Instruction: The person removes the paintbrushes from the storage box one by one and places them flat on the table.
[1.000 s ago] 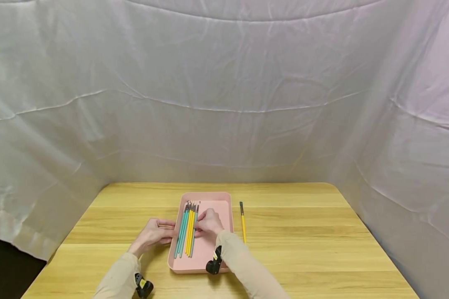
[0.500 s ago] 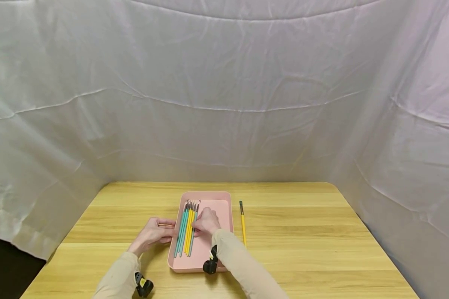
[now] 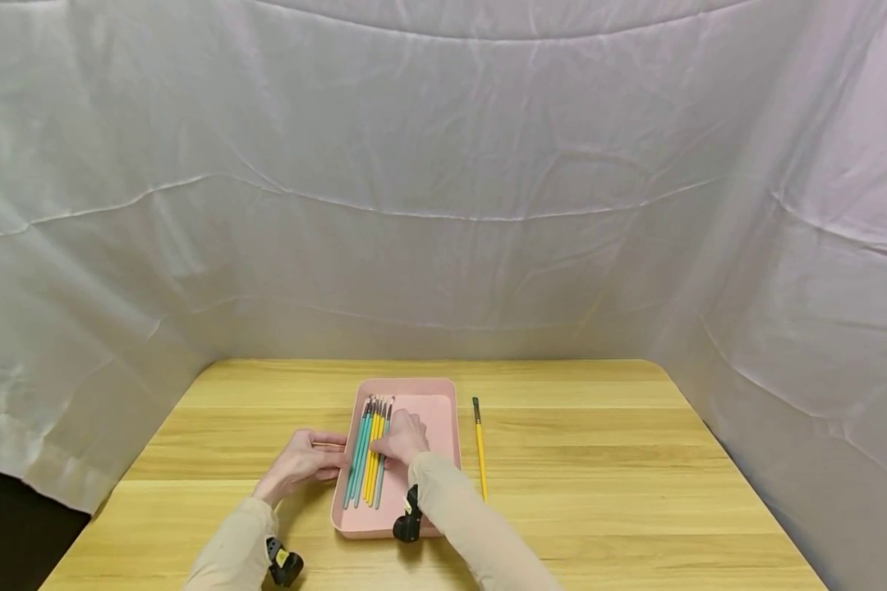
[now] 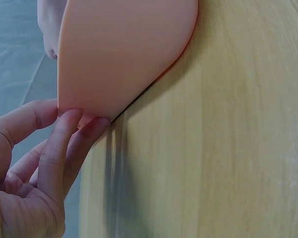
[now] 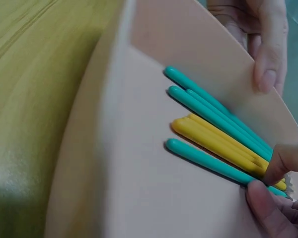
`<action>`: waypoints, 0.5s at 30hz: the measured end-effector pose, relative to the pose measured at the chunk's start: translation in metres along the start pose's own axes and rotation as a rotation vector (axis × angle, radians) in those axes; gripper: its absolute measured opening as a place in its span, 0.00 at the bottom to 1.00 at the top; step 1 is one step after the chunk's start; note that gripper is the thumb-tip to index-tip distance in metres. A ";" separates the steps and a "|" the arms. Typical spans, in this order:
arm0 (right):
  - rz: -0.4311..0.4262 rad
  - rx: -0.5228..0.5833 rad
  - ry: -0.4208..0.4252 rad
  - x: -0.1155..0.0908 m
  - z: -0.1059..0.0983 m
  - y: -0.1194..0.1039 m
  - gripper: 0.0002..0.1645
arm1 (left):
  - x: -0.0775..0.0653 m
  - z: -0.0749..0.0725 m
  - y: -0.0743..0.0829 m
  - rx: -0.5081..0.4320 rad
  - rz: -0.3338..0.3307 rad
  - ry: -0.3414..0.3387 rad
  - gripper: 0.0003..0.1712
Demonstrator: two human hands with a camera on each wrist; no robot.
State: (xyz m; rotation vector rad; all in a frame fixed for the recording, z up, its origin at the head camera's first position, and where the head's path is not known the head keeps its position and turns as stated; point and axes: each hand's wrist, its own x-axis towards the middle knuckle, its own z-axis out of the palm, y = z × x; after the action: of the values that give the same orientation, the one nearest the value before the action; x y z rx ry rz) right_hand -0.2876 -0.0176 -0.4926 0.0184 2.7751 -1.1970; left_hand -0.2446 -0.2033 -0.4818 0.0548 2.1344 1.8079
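Paintbrushes with teal handles [image 3: 357, 469] and yellow handles [image 3: 369, 474] lie side by side along the left of a pink tray [image 3: 449, 410], bristles away from me. My left hand [image 3: 305, 465] grips the tray's left wall; the left wrist view has fingertips [image 4: 95, 125] against its outside, and the right wrist view shows the thumb [image 5: 267, 77] over the rim. Inside the tray, my right hand [image 3: 405, 437] pinches the rightmost teal paintbrush [image 5: 208, 162] between thumb and index finger. That index finger also lies against the yellow handles, and the hand covers part of the brushes.
One yellow paintbrush [image 3: 480, 451] with dark bristles lies on the wooden table [image 3: 599, 484], right of the tray. A pale cloth curtain [image 3: 443, 271] hangs behind the table and along both sides.
My right hand has shifted a little left over the brushes, its fingertips now reaching the yellow handles. The left hand stays on the tray wall, and the tray has not moved.
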 end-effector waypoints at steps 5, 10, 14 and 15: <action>-0.025 -0.077 0.021 0.000 0.002 -0.002 0.17 | 0.000 0.000 0.001 0.003 -0.002 0.005 0.29; -0.006 -0.079 0.018 -0.001 0.002 -0.003 0.18 | 0.001 0.000 0.000 0.006 -0.005 0.008 0.29; 0.001 -0.041 0.005 -0.002 0.001 -0.002 0.18 | 0.001 -0.001 -0.001 0.001 -0.006 0.008 0.29; 0.002 -0.024 -0.002 -0.002 0.000 -0.001 0.16 | 0.001 -0.001 -0.002 0.000 -0.005 0.006 0.29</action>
State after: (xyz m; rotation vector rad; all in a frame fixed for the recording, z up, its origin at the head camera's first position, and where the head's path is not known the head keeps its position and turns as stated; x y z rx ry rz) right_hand -0.2860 -0.0184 -0.4914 0.0178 2.7867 -1.1628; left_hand -0.2452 -0.2041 -0.4834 0.0436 2.1368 1.8079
